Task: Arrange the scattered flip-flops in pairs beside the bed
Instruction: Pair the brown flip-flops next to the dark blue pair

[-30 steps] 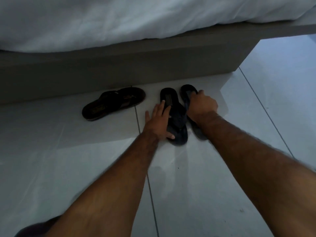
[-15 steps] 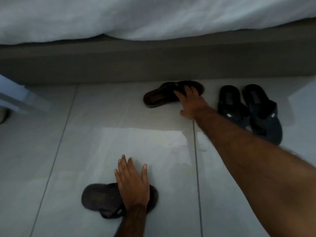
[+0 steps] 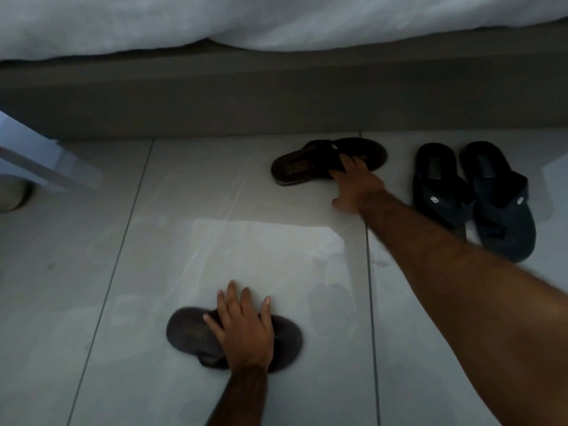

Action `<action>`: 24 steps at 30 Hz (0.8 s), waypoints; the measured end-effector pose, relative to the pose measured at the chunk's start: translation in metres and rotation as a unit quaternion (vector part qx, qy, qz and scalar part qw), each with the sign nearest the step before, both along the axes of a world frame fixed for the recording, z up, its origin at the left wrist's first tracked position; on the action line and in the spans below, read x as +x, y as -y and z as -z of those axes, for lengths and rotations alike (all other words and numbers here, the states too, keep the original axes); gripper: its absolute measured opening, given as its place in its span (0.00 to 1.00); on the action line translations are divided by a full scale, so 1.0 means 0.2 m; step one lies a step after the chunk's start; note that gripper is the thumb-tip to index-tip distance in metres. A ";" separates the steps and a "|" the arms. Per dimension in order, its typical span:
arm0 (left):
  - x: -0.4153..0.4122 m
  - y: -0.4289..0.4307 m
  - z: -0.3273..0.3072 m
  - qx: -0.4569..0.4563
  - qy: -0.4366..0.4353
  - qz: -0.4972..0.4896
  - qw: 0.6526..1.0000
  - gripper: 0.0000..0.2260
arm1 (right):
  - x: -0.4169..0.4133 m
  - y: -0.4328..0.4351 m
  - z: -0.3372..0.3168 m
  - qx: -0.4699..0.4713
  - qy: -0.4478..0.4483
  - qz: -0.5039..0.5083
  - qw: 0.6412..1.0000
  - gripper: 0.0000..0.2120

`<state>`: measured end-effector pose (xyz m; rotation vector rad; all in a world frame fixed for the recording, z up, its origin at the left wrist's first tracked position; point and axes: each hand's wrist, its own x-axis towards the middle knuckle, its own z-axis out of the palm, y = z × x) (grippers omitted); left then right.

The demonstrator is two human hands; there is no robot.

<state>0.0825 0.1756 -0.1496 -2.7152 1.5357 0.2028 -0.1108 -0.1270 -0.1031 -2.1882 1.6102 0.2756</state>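
A brown flip-flop (image 3: 302, 164) lies sideways on the tiled floor close to the bed base (image 3: 276, 99). My right hand (image 3: 356, 187) rests on its near edge, fingers spread over the strap area. A second brown flip-flop (image 3: 187, 330) lies nearer to me, and my left hand (image 3: 242, 330) lies flat on top of it with fingers apart. To the right, two dark blue flip-flops (image 3: 436, 186) (image 3: 501, 204) stand side by side as a pair, toes pointing away from the bed.
White bedding (image 3: 276, 20) hangs over the bed base along the top. A pale furniture leg or panel (image 3: 37, 158) juts in at the left, with a light rounded object (image 3: 12, 195) beneath it. Pale floor tiles (image 3: 107, 272) stretch across the foreground.
Both hands left the blue pair. My view swung left; my right hand went to the brown flip-flop by the bed and my left hand onto the other brown one nearer me.
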 end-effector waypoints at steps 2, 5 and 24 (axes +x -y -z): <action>-0.04 0.16 0.01 -0.017 -0.015 0.050 0.998 0.26 | 0.02 -0.04 -0.01 -0.013 0.002 -0.007 1.000 0.38; -0.09 0.42 0.02 -0.028 -0.033 0.149 0.988 0.27 | 0.04 -0.09 -0.01 -0.021 0.004 -0.031 0.999 0.34; -0.03 0.76 0.00 -0.094 -0.157 0.123 0.975 0.35 | 0.11 -0.27 -0.02 0.019 0.136 0.018 0.990 0.32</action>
